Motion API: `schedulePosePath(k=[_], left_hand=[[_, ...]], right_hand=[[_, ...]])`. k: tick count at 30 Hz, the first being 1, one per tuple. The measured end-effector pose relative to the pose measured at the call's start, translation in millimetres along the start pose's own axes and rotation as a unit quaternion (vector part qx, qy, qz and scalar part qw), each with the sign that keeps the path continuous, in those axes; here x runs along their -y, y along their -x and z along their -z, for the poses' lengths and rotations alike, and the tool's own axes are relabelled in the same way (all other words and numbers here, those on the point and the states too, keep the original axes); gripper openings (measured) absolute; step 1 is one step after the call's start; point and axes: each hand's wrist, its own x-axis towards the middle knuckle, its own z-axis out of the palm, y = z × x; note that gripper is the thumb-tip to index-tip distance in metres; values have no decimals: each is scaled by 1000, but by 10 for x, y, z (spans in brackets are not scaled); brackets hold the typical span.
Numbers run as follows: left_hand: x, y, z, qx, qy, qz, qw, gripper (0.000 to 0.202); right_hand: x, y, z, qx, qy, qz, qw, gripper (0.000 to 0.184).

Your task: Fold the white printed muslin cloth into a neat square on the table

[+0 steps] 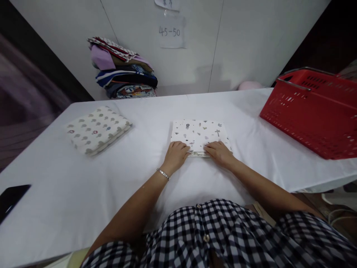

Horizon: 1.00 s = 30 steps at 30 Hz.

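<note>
A folded white cloth with small printed figures (198, 132) lies flat in the middle of the white table (150, 123). My left hand (176, 154) rests on its near left corner, fingers curled over the front edge. My right hand (219, 152) rests on the near right part, fingers bent and gripping the same edge. Both hands press on the cloth's front fold. A thin silver bracelet (163, 173) circles my left wrist.
A second folded cloth with grey dots (97, 129) lies at the left. A stack of folded fabrics (124, 70) leans against the back wall. A red plastic basket (312, 111) stands at the right. A dark phone (11, 199) lies near the left edge.
</note>
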Motion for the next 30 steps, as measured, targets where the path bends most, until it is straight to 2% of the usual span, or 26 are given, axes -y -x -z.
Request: schedulePosePath(k=[4, 8, 14, 19, 26, 30], left_hand=[[-21, -51, 18, 13, -36, -18, 999, 17], [-53, -23, 46, -13, -58, -19, 998, 18], [-61, 84, -15, 11, -42, -24, 999, 19], [-1, 123, -69, 8, -6, -24, 1000, 21], [43, 122, -79, 11, 6, -22, 1000, 22], [42, 100, -76, 11, 6, -20, 1000, 22]], right_hand=[[-35, 5, -65, -33, 9, 0, 999, 22], [-21, 44, -58, -73, 13, 2, 997, 20], [52, 130, -37, -44, -30, 21, 998, 22], [47, 154, -26, -43, -69, 25, 996, 20], [39, 147, -25, -44, -69, 12, 997, 25], [58, 109, 4, -23, -55, 6, 998, 25]])
